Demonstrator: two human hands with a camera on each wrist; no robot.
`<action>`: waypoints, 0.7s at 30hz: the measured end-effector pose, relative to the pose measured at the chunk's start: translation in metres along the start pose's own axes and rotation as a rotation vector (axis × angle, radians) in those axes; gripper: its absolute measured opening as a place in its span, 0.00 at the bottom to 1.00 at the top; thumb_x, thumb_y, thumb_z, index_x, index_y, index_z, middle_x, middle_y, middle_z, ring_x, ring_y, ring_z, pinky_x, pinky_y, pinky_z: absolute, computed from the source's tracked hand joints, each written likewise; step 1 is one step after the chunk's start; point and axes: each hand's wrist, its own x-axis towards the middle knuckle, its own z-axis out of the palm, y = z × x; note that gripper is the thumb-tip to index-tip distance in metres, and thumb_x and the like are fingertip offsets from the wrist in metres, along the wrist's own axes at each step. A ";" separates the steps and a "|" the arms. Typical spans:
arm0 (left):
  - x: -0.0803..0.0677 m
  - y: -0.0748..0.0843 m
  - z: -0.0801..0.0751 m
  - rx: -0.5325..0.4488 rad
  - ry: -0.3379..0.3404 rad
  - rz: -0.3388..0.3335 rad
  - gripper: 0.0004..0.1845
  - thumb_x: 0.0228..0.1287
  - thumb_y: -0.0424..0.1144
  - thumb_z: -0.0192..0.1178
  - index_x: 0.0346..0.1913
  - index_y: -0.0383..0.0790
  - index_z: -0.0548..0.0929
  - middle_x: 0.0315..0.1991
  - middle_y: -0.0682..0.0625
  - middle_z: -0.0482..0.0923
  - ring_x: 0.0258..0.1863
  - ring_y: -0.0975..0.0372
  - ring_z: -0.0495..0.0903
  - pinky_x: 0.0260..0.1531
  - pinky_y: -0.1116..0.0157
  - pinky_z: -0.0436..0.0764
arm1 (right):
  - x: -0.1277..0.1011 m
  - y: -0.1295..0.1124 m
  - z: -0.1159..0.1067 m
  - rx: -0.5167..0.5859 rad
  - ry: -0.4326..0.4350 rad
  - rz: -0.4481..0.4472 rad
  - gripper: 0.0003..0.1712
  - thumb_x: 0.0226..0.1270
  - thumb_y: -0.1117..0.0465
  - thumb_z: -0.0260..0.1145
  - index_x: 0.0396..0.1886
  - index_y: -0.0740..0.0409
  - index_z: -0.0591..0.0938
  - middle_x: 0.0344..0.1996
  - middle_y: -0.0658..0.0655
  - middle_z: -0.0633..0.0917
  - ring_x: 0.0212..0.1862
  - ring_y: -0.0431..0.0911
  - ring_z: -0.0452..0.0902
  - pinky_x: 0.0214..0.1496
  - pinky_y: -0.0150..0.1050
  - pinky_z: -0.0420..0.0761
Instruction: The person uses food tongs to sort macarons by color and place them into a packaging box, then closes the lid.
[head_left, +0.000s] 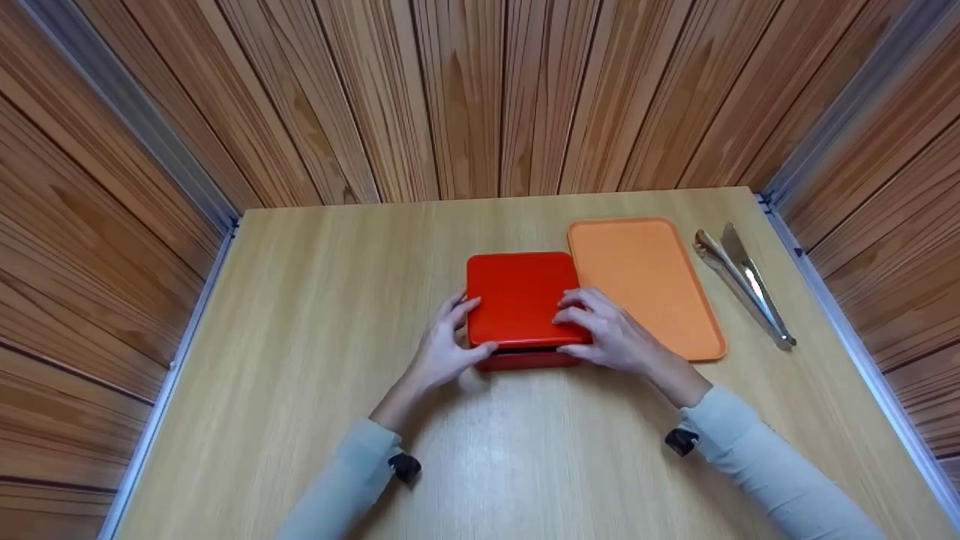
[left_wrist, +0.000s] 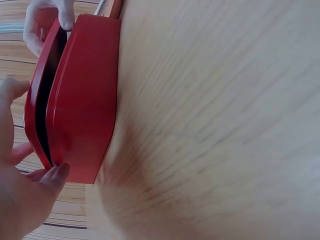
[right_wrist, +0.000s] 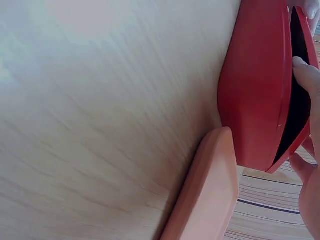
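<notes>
A red rectangular box (left_wrist: 90, 100) stands on the table with its red lid (head_left: 517, 292) tilted up along the near side. A dark gap shows between lid and box there. My left hand (head_left: 441, 351) holds the lid by its near left corner, the thumb by the gap and fingers along the side and top. At the near right corner my right hand (head_left: 611, 330) grips the lid, its thumb in the gap and its fingers bent over the top. What the box holds is hidden.
Touching or close to the box's right side is an orange tray (head_left: 645, 285). Metal tongs (head_left: 739, 277) and a knife-like metal utensil (head_left: 754, 277) lie right of it. Wood-panelled walls (head_left: 465, 97) border the table (head_left: 315, 300) at the back and sides.
</notes>
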 end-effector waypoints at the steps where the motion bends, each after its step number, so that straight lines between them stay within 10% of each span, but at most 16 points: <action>1: 0.000 0.000 0.000 0.001 -0.001 0.001 0.45 0.70 0.45 0.77 0.87 0.48 0.71 0.94 0.45 0.52 0.88 0.42 0.68 0.85 0.44 0.77 | -0.001 0.000 0.000 0.002 0.000 -0.001 0.25 0.63 0.57 0.88 0.57 0.54 0.90 0.64 0.65 0.86 0.69 0.62 0.83 0.72 0.63 0.90; 14: -0.001 -0.006 -0.001 -0.002 0.017 0.021 0.44 0.69 0.43 0.78 0.86 0.46 0.72 0.92 0.46 0.55 0.90 0.44 0.63 0.84 0.45 0.78 | -0.004 0.002 0.004 0.036 0.010 -0.047 0.22 0.64 0.56 0.87 0.56 0.53 0.92 0.62 0.65 0.87 0.67 0.59 0.83 0.70 0.60 0.92; 21: 0.015 -0.003 -0.004 -0.044 0.037 -0.054 0.46 0.71 0.46 0.77 0.88 0.53 0.68 0.94 0.45 0.52 0.88 0.41 0.68 0.84 0.44 0.78 | 0.012 0.005 -0.001 0.129 0.076 0.211 0.20 0.74 0.56 0.80 0.61 0.57 0.90 0.66 0.66 0.85 0.69 0.61 0.82 0.75 0.64 0.87</action>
